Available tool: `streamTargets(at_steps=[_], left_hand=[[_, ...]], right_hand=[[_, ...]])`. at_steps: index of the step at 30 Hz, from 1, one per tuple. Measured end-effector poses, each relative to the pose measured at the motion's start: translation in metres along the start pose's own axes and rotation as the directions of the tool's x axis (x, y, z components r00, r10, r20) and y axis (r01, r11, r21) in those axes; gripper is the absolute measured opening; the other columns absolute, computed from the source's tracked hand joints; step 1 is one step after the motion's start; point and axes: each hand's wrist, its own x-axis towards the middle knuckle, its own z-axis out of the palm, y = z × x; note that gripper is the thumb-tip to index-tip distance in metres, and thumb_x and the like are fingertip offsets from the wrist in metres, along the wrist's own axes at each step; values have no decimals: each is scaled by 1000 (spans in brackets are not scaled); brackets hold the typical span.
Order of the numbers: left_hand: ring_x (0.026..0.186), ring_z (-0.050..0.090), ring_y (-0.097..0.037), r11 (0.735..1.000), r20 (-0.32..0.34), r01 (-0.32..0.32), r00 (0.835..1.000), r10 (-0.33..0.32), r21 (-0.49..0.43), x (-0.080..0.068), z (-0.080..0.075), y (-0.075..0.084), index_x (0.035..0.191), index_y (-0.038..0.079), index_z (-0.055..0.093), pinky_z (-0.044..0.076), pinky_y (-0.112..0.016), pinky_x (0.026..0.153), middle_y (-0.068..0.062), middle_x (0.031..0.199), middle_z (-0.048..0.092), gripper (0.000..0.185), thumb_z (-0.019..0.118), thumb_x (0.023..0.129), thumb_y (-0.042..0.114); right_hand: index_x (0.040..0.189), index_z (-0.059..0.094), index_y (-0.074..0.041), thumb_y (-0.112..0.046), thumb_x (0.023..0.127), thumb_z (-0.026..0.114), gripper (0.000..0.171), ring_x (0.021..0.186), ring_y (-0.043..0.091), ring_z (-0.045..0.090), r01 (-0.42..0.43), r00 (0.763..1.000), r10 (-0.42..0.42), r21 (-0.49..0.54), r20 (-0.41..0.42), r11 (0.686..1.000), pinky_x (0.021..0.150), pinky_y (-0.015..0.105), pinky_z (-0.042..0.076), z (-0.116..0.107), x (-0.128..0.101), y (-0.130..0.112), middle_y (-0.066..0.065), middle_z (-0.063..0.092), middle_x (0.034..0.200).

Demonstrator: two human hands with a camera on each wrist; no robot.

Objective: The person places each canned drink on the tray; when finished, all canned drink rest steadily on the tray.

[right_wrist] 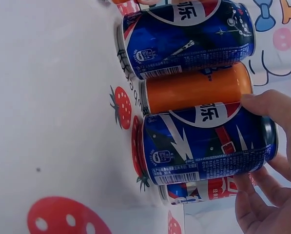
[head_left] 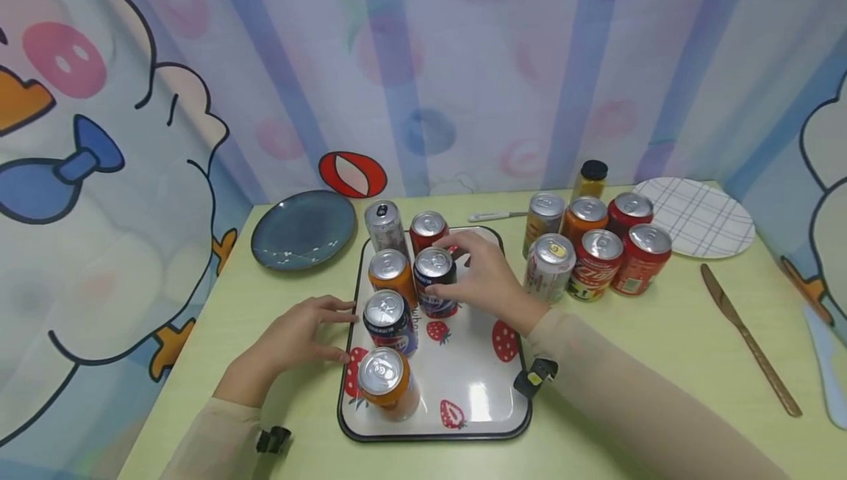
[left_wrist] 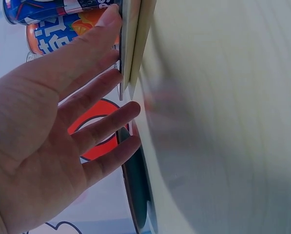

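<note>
My right hand [head_left: 486,274] grips a dark blue cola can [head_left: 434,290] near its top, thumb on the near side and fingers around the far side. This can stands upright at the tray's [head_left: 476,392] middle, beside an orange can [head_left: 390,270] and in front of a red can [head_left: 426,228]. The left hand [head_left: 298,337], fingers spread, is at the tray's left edge, its fingertips right by the rim. Near it stand another dark blue cola can [head_left: 392,322] and a front orange can [head_left: 389,384]. A silver can [head_left: 385,228] occupies the tray's back left corner.
Right of the tray is a cluster of several cans [head_left: 598,259], with a black-lidded jar [head_left: 590,180] behind. A checked white plate [head_left: 708,219], a brown knife [head_left: 751,340] and a pale blue knife [head_left: 827,370] lie farther right. A dark blue plate [head_left: 304,230] sits back left.
</note>
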Motion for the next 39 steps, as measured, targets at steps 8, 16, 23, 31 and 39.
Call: streamTargets(at_steps=[8,16,23,31,39], left_hand=[[140,52,-33,1000,2,2,1000,-2,3,1,0,1,128,26,75,42,-59,117,1,150,59,62,96,70,34],[140,52,-33,1000,5,10,1000,-10,-13,1,1,0,128,27,75,42,-59,117,1,150,59,63,96,69,35],[140,52,-33,1000,4,-7,1000,7,-20,1,1,-1,128,26,75,43,-60,117,0,149,60,62,96,70,37],[140,52,-34,999,3,-11,1000,11,-35,0,1,-2,128,27,75,43,-60,117,0,149,60,62,95,70,38],[141,51,-34,999,0,-7,1000,7,-39,0,1,-3,128,27,75,42,-61,117,0,150,59,61,95,71,38]], right_hand=[[134,64,-12,-24,73,95,70,116,25,63,45,999,-44,-41,21,998,95,44,59,-3,-4,3,8,64,134],[134,66,-13,-19,80,90,60,120,30,62,88,995,-93,-113,-38,990,101,50,56,-38,-26,5,9,63,137],[127,69,-12,-17,78,91,54,127,32,57,158,980,-182,-252,-75,955,110,55,48,-75,-46,15,11,64,135],[126,69,-9,-12,74,93,57,126,36,54,147,976,-191,-333,-101,931,106,60,48,-105,-60,37,13,62,134],[127,65,-7,-19,72,95,64,127,41,53,99,989,-137,-411,-63,906,104,67,33,-130,-61,50,17,63,133]])
